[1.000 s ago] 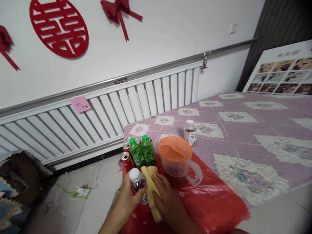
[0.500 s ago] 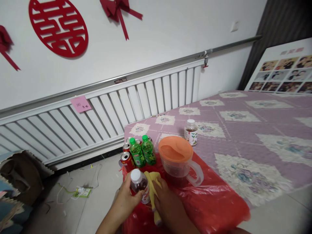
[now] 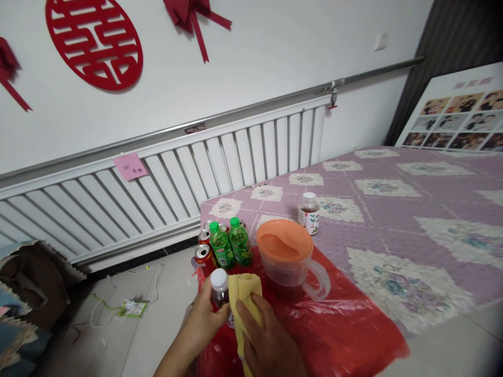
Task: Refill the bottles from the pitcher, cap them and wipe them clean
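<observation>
left hand (image 3: 204,317) clamped round white-capped bottle (image 3: 219,296), roughly upright, over red plastic sheet (image 3: 349,319), near green bottles (image 3: 222,248). right hand (image 3: 267,335) gripping yellow cloth (image 3: 244,287) against bottle's side; orange-lidded pitcher (image 3: 283,256) stands to the right, on the sheet.

Cloth (image 3: 247,287): plain yellow. Bottle (image 3: 220,296): white cap, dark contents. Paired drink bottles (image 3: 221,250): green, brighter green caps, dark lettering. Cans (image 3: 204,255): red, silver tops. Jug (image 3: 281,269): colourless, translucent; lid (image 3: 285,242) orange. Jar (image 3: 309,217): white cap, brown contents, white label with green leaf-like marks. Plastic sheet (image 3: 349,327): glossy red. Cover (image 3: 381,222): lilac, with cream ragged-edged patches bearing blue, violet and green flowers. Radiator (image 3: 234,165): white. Note (image 3: 130,166): pink, dark handwriting. Bow (image 3: 192,13): deep red. Pipe (image 3: 377,72): grey. Wall (image 3: 283,47): plain white.
</observation>
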Demonstrator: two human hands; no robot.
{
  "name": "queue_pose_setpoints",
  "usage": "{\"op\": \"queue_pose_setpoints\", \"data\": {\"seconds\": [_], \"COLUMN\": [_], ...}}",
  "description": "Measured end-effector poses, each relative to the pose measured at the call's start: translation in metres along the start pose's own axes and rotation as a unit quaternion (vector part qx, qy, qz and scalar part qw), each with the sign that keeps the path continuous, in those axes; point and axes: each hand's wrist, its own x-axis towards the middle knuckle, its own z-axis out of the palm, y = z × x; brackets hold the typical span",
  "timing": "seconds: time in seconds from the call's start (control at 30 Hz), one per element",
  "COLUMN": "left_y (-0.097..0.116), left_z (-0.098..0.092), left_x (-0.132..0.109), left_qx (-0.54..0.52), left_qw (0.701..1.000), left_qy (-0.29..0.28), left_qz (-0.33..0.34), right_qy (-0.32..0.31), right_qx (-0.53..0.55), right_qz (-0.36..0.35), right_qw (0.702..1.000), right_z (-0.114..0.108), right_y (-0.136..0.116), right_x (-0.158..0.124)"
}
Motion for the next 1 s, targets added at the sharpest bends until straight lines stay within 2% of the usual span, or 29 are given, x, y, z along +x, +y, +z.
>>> {"op": "queue_pose_setpoints", "data": {"seconds": [0.07,0.13,0.2,0.37,0.5,0.7,0.8,1.0], "left_y": [0.001,0.001,0.001,0.001,0.003,0.003,0.002,-0.006], "left_z": [0.0,0.001,0.001,-0.001,-0.003,-0.003,-0.003,-0.004], "left_x": [0.0,0.0,-0.001,-0.001,0.001,0.005,0.003,0.002], "left_qx": [-0.005,-0.017,-0.03,-0.032,-0.035,-0.037,-0.025,-0.005], "left_qw": [1.0,1.0,0.999,0.999,0.999,0.999,0.999,1.0], "left_qy": [0.003,-0.003,-0.013,-0.018,-0.038,-0.031,-0.027,-0.017], "left_qz": [-0.007,-0.012,-0.014,-0.016,-0.01,0.003,0.004,0.004], "right_qy": [0.022,0.057,0.064,0.043,0.026,-0.011,-0.057,-0.218], "right_qx": [-0.033,-0.069,-0.093,-0.098,-0.092,-0.027,0.0,0.005], "right_qz": [-0.022,-0.015,-0.017,-0.053,-0.015,0.054,0.105,0.191], "right_qw": [0.999,0.996,0.993,0.993,0.995,0.998,0.993,0.957], "right_z": [0.014,0.027,0.03,0.004,-0.01,-0.007,-0.01,-0.018], "right_y": [-0.006,-0.013,-0.019,-0.018,-0.012,-0.002,0.003,-0.001], "right_x": [-0.008,-0.014,-0.015,0.003,0.023,0.038,0.046,0.059]}}
